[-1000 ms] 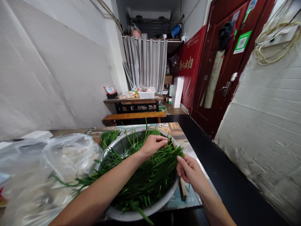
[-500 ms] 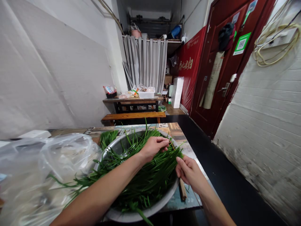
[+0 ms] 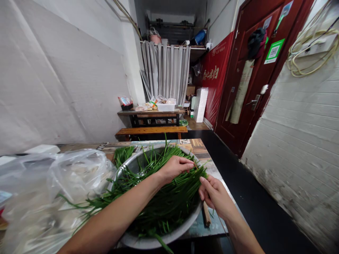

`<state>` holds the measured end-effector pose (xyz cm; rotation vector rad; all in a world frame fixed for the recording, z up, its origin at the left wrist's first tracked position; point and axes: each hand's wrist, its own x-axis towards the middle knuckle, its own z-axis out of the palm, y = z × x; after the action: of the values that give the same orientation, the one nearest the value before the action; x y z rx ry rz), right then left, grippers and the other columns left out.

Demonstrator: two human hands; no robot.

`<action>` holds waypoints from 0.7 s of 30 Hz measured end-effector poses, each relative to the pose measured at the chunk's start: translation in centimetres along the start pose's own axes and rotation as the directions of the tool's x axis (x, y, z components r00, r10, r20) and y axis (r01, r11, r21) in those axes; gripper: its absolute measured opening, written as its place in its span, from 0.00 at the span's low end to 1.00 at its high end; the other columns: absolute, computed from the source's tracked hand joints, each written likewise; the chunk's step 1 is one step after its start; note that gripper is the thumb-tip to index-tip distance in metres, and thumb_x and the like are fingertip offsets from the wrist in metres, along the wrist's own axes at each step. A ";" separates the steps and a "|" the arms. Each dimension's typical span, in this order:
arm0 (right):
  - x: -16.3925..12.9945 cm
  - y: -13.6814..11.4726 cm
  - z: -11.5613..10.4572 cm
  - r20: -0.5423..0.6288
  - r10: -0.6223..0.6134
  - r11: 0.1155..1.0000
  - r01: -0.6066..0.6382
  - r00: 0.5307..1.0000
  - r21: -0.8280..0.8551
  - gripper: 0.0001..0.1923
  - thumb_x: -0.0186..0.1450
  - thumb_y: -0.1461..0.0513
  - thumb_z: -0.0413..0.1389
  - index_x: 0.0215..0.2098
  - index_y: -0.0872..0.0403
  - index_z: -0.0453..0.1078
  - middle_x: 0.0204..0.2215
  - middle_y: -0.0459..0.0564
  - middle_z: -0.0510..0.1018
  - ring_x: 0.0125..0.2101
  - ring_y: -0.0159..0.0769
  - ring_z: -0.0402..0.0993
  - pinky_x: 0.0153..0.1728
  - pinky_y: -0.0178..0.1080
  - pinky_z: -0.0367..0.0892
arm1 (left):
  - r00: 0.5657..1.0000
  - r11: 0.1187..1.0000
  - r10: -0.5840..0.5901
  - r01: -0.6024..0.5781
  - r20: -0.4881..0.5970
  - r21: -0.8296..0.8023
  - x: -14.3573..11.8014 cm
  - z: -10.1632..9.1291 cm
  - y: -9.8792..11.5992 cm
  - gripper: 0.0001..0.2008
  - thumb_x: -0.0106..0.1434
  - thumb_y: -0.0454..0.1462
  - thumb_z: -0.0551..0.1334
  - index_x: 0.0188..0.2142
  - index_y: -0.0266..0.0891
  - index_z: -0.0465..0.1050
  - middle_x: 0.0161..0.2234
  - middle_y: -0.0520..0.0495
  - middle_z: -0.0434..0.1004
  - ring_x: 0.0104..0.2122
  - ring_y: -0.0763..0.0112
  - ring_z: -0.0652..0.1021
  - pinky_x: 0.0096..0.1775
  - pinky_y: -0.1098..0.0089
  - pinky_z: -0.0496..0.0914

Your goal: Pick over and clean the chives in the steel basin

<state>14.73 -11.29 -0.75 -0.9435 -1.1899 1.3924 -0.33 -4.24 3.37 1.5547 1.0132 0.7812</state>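
Where the chives (image 3: 164, 197) lie heaped in the metal basin (image 3: 159, 240) on the worktop (image 3: 197, 146), their long axis runs toward the right rim. There both hands meet: left hand (image 3: 174, 167) pinches stalk ends, right hand (image 3: 214, 194) closed on them just beside.

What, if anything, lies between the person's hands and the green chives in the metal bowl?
Nothing visible does. The left hand rests on top of the chives, and the right hand pinches their ends at the bowl rim.
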 end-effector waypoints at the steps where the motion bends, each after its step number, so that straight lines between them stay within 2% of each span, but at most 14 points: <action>1: 0.0 0.1 0.0 0.002 -0.004 1.000 0.004 1.000 0.022 0.17 0.60 0.50 0.52 0.33 0.56 0.64 0.08 0.36 0.64 0.05 0.19 0.43 0.08 0.26 0.36 | 1.000 1.000 0.000 -0.001 0.030 0.029 -0.2 0.2 0.0 0.16 0.48 0.42 0.65 0.33 0.33 0.77 0.25 0.48 0.76 0.23 0.76 0.69 0.26 0.75 0.61; 3: -0.1 0.2 -0.2 -0.005 -0.014 0.999 0.014 1.000 0.048 0.21 0.61 0.51 0.52 0.47 0.54 0.58 0.11 0.36 0.67 0.05 0.20 0.44 0.08 0.25 0.38 | 0.996 0.996 -0.005 -0.003 0.094 0.086 -0.6 0.4 0.1 0.16 0.49 0.43 0.64 0.33 0.33 0.78 0.25 0.48 0.76 0.24 0.75 0.70 0.27 0.75 0.62; 4: -0.2 0.3 -0.3 -0.012 -0.020 0.999 0.021 1.000 0.049 0.24 0.61 0.51 0.52 0.50 0.54 0.55 0.11 0.36 0.67 0.05 0.20 0.44 0.08 0.25 0.38 | 0.991 0.994 -0.011 -0.004 0.131 0.107 -0.7 0.3 0.2 0.17 0.51 0.45 0.63 0.34 0.33 0.78 0.26 0.48 0.77 0.25 0.74 0.71 0.28 0.75 0.63; 8: -1.1 0.3 -1.0 -0.072 -0.061 0.997 0.064 0.996 0.041 0.21 0.61 0.51 0.53 0.47 0.54 0.60 0.12 0.37 0.66 0.06 0.19 0.43 0.09 0.25 0.37 | 0.968 0.976 0.001 -0.056 0.252 0.211 -0.8 -2.3 1.1 0.23 0.55 0.46 0.59 0.48 0.39 0.70 0.36 0.47 0.77 0.31 0.73 0.74 0.32 0.75 0.65; 9: -1.3 0.1 -1.2 -0.098 -0.069 0.996 0.074 0.993 0.048 0.19 0.61 0.51 0.53 0.45 0.53 0.61 0.13 0.37 0.66 0.06 0.19 0.43 0.09 0.25 0.37 | 0.960 0.954 0.002 -0.085 0.280 0.286 -0.7 -3.2 1.3 0.25 0.53 0.45 0.61 0.50 0.41 0.68 0.36 0.48 0.77 0.31 0.73 0.74 0.32 0.76 0.64; 11: -1.9 -0.5 -1.6 -0.165 -0.089 0.993 0.101 0.982 0.066 0.17 0.61 0.52 0.54 0.43 0.52 0.62 0.13 0.37 0.65 0.07 0.19 0.43 0.09 0.25 0.38 | 0.938 0.868 -0.057 -0.123 0.342 0.481 -0.8 -4.9 1.4 0.22 0.49 0.42 0.64 0.46 0.42 0.72 0.30 0.50 0.78 0.28 0.73 0.74 0.30 0.77 0.64; 12: -2.3 -0.8 -1.8 -0.198 -0.106 0.990 0.122 0.974 0.071 0.16 0.61 0.52 0.54 0.43 0.52 0.62 0.13 0.37 0.64 0.08 0.19 0.44 0.10 0.25 0.38 | 0.936 0.798 -0.094 -0.133 0.340 0.588 -0.8 -5.6 1.3 0.18 0.48 0.40 0.65 0.41 0.43 0.75 0.27 0.51 0.77 0.27 0.72 0.74 0.29 0.77 0.63; 14: -3.2 -1.5 -2.0 -0.244 -0.153 0.982 0.175 0.957 0.069 0.15 0.62 0.54 0.54 0.44 0.51 0.62 0.12 0.37 0.64 0.08 0.20 0.44 0.10 0.26 0.38 | 0.966 0.616 -0.112 -0.116 0.233 0.779 -0.8 -6.3 1.0 0.09 0.48 0.36 0.64 0.31 0.42 0.78 0.23 0.50 0.76 0.26 0.71 0.74 0.28 0.76 0.63; 16: -4.1 -2.1 -2.2 -0.249 -0.191 0.977 0.207 0.950 0.042 0.14 0.63 0.55 0.53 0.46 0.50 0.63 0.11 0.37 0.63 0.09 0.22 0.43 0.10 0.27 0.38 | 0.995 0.469 -0.013 -0.082 0.099 0.879 -0.5 -6.3 0.4 0.06 0.49 0.34 0.62 0.27 0.41 0.78 0.25 0.48 0.77 0.28 0.68 0.75 0.30 0.75 0.63; 17: -4.6 -2.3 -2.2 -0.237 -0.193 0.979 0.204 0.952 0.023 0.15 0.63 0.55 0.53 0.47 0.50 0.63 0.11 0.37 0.62 0.09 0.22 0.43 0.10 0.28 0.38 | 0.997 0.442 0.047 -0.082 0.069 0.893 -0.2 -6.1 0.2 0.07 0.51 0.34 0.61 0.27 0.41 0.78 0.27 0.47 0.78 0.30 0.67 0.75 0.31 0.75 0.63; 19: -5.4 -2.4 -2.3 -0.210 -0.187 0.982 0.190 0.960 -0.009 0.16 0.63 0.55 0.53 0.47 0.51 0.64 0.10 0.38 0.61 0.09 0.23 0.43 0.10 0.29 0.39 | 0.989 0.466 0.131 -0.124 0.070 0.876 0.7 -5.5 -0.4 0.09 0.53 0.35 0.60 0.32 0.41 0.78 0.32 0.46 0.78 0.33 0.66 0.75 0.33 0.74 0.64; 21: -5.7 -2.2 -2.3 -0.198 -0.183 0.983 0.182 0.963 -0.020 0.15 0.63 0.55 0.53 0.46 0.52 0.64 0.09 0.38 0.61 0.09 0.24 0.44 0.11 0.29 0.41 | 0.988 0.497 0.148 -0.105 0.035 0.861 1.8 -5.0 -1.0 0.10 0.54 0.36 0.59 0.35 0.43 0.77 0.34 0.47 0.78 0.36 0.67 0.75 0.36 0.75 0.65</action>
<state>18.34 -16.58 0.65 -0.9265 -1.0974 1.1231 -4.18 -0.41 3.38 2.5154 1.4560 0.3712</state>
